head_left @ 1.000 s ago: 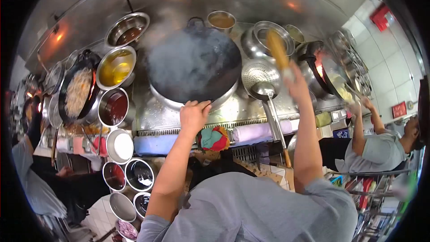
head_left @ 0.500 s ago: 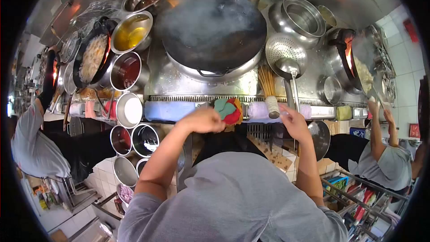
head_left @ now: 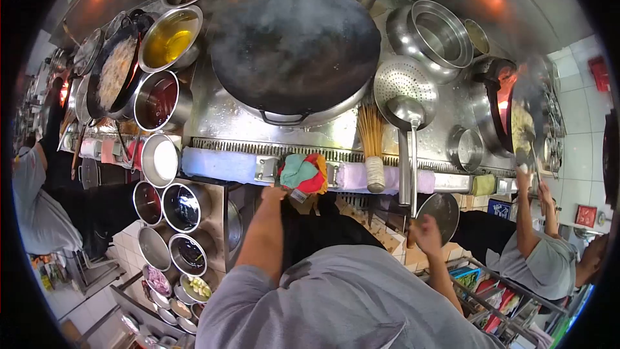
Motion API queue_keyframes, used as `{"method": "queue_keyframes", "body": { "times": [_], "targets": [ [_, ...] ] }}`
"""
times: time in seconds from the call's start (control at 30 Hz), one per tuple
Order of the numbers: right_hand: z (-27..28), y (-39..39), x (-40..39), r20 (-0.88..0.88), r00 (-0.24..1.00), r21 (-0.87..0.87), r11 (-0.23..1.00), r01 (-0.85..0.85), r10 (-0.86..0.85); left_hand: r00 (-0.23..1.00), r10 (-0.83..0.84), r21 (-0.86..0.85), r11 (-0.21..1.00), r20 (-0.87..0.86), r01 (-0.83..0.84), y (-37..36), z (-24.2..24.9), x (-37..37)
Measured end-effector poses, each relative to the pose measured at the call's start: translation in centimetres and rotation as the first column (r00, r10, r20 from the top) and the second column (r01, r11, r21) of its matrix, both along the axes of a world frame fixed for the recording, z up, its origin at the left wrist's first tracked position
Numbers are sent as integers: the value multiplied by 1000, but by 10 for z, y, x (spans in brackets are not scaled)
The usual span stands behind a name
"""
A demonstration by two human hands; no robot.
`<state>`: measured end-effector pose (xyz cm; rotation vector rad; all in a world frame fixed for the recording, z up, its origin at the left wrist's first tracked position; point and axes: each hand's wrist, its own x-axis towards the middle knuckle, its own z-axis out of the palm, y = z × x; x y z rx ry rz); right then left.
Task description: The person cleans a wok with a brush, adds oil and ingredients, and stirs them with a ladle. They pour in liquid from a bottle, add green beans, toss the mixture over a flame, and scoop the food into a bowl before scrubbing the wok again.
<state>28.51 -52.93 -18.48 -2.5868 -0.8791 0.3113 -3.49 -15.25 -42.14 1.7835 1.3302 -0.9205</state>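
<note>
A cook's left hand (head_left: 274, 192) reached up to the multicoloured rag (head_left: 302, 173) bunched on the front rail of the stove (head_left: 219, 163), fingers touching its lower edge — whether they had closed on it could not be told. The right hand (head_left: 426, 232) closed around the end of the ladle handle (head_left: 413, 168), its bowl resting in the perforated strainer (head_left: 405, 84) beside the smoking wok (head_left: 294, 42). A bamboo wok brush (head_left: 372, 148) lay between them. A firm fold of rag would best shield the palm from hot metal. No legible writing or brand showed.
</note>
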Motion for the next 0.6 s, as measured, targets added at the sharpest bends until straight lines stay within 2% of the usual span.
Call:
{"method": "queue_keyframes", "body": {
  "times": [0.03, 0.07, 0.1, 0.13, 0.17, 0.2, 0.23, 0.27, 0.3, 0.33, 0.37, 0.4, 0.43, 0.47, 0.5, 0.57, 0.6],
  "targets": [
    [-11, 8, -2, -453, 882, 2, 990, 143, -126, 998, 39, 8, 999, -54, -39, 6, 15, 0],
    [-19, 17, -2, -806, 557, -62, 964, 260, -202, 996, 87, 94, 992, -13, -85, 6, -11, -18],
    [-28, 23, 0, -893, 356, -105, 898, 428, -274, 994, 103, 131, 986, 35, -106, 6, -15, -26],
    [-20, 33, 9, -899, 361, -89, 909, 407, -250, 990, 120, 172, 976, 80, -132, 6, -12, -35],
    [1, 44, 17, -624, 773, 64, 979, 195, -113, 988, 136, 188, 971, 74, -148, 3, -2, -45],
    [27, 55, 23, -197, 977, 112, 992, -64, 86, 994, -33, 175, 985, 103, 15, -2, 11, -55],
    [63, 69, 35, -416, 909, 62, 997, 48, -18, 970, -203, 164, 970, 136, 180, -10, 21, -63],
    [98, 82, 44, -606, 785, -14, 989, 148, -126, 957, -264, 209, 949, 118, 236, -21, 13, -73],
    [120, 91, 45, -702, 704, 91, 968, 235, -105, 941, -325, 257, 921, 98, 292, -32, 5, -79],
    [137, 102, 46, -786, 616, 185, 929, 319, -55, 982, -115, 224, 971, 147, 80, -44, 2, -83],
    [148, 114, 49, -890, 453, 272, 863, 425, 57, 976, 108, 182, 973, 191, -143, -57, 5, -87],
    [151, 123, 44, -940, 243, 340, 695, 634, 239, 941, 240, 101, 957, 237, -270, -70, 9, -91],
    [147, 133, 40, -918, 375, 331, 761, 558, 124, 888, 368, 11, 923, 275, -385, -84, 18, -95],
    [142, 142, 35, -859, 511, 306, 817, 489, 16, 903, 283, -2, 954, 322, -299, -91, 24, -101],
    [142, 149, 31, -855, 517, 330, 819, 470, 47, 854, 382, -56, 920, 352, -388, -100, 27, -107],
    [145, 161, 23, -673, 740, 332, 898, 290, 9, 776, 521, -106, 848, 356, -520, -111, 32, -122],
    [146, 171, 15, -670, 742, 340, 899, 276, 25, 712, 588, -122, 797, 383, -592, -117, 35, -132]
  ]
}}
